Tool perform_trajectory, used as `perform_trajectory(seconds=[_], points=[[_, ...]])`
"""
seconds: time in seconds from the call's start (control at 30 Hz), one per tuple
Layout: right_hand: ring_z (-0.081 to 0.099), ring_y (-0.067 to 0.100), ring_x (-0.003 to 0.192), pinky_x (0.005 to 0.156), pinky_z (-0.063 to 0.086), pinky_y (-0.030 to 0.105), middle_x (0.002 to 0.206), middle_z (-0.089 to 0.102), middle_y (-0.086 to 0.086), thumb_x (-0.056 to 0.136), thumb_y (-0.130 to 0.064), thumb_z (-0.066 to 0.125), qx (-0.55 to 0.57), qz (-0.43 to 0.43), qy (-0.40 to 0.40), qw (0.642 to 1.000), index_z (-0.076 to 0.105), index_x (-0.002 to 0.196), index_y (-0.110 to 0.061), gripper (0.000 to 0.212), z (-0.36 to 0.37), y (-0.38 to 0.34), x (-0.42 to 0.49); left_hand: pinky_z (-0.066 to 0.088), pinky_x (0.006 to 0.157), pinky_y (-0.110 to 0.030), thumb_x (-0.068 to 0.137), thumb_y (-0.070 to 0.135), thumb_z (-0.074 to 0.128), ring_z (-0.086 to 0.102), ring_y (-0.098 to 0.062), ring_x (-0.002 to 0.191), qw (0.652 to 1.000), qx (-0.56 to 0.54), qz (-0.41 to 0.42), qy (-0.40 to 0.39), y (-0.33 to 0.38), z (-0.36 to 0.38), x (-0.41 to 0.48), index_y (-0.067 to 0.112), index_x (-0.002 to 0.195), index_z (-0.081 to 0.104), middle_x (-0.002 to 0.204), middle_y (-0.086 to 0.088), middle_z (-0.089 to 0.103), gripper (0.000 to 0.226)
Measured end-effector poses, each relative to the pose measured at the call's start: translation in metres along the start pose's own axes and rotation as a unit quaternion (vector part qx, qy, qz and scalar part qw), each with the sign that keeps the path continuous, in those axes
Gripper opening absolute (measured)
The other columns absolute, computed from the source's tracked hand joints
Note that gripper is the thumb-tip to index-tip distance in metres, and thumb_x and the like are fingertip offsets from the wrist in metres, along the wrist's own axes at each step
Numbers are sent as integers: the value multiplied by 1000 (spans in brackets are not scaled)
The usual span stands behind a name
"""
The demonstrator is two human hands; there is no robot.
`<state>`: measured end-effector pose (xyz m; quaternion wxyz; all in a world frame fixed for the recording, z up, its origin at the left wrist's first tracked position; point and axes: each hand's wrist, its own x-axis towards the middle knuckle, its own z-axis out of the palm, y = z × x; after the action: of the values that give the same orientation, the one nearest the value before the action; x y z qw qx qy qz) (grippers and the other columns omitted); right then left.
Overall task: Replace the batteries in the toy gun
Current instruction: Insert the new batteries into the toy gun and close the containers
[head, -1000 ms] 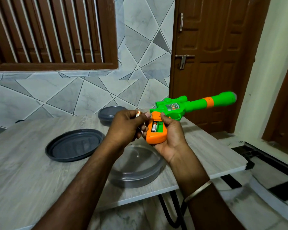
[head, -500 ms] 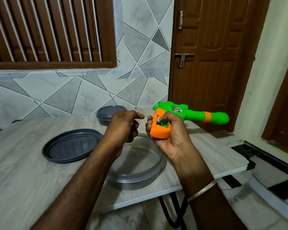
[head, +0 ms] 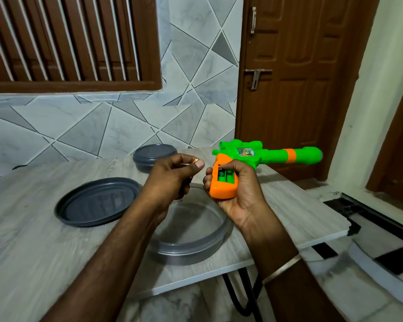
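My right hand grips the orange handle of the green toy gun, held above the table with its barrel pointing right. The battery compartment in the handle faces me, uncovered, showing green slots. Just left of the handle, my left hand pinches a small battery between thumb and fingers; only its copper-coloured tip shows. The two hands are a little apart.
A grey wood-grain table carries an open grey round container under my hands, its lid lying to the left, and a closed grey container at the back. The table edge runs along the right, a brown door behind.
The gun dipped, then levelled with its compartment facing me again. A battery seen in the compartment a second ago no longer shows. My left hand drew slightly left, a battery tip between its fingers.
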<state>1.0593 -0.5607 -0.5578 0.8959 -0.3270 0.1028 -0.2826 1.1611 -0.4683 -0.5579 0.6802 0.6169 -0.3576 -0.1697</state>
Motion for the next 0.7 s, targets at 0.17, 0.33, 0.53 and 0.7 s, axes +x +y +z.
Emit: perform_trajectory(seconds=[0.17, 0.33, 0.53, 0.7], points=[[52, 23, 53, 45, 46, 23, 70, 55, 15, 90, -20, 41, -37, -16, 6, 999, 50, 100, -2, 23, -9, 1, 2, 22, 44, -18, 87, 23, 75, 33, -12, 42, 998, -56, 8, 10, -4, 2, 1, 12, 99, 76, 62, 2, 53, 16], [54, 23, 53, 46, 48, 24, 71, 57, 14, 90, -23, 43, -57, -24, 21, 998, 53, 100, -3, 24, -15, 2, 3, 23, 42, -16, 88, 21, 72, 36, -11, 42, 995, -95, 16, 5, -3, 6, 0, 9, 102, 74, 75, -2, 65, 19], [55, 24, 52, 45, 48, 25, 79, 57, 18, 91, -24, 43, -77, -32, 20, 996, 54, 101, -2, 26, -17, 2, 6, 26, 46, -18, 88, 21, 74, 39, -12, 43, 995, -104, -5, 5, -1, 14, 1, 12, 100, 64, 80, -9, 68, 18], [52, 24, 55, 48, 45, 25, 68, 58, 10, 92, -24, 42, -89, -49, 6, 995, 56, 98, -4, 25, -19, 3, 7, 24, 52, -22, 89, 11, 71, 42, -14, 47, 996, -79, 5, -32, 4, 18, -4, 7, 99, 66, 80, -15, 65, 13]])
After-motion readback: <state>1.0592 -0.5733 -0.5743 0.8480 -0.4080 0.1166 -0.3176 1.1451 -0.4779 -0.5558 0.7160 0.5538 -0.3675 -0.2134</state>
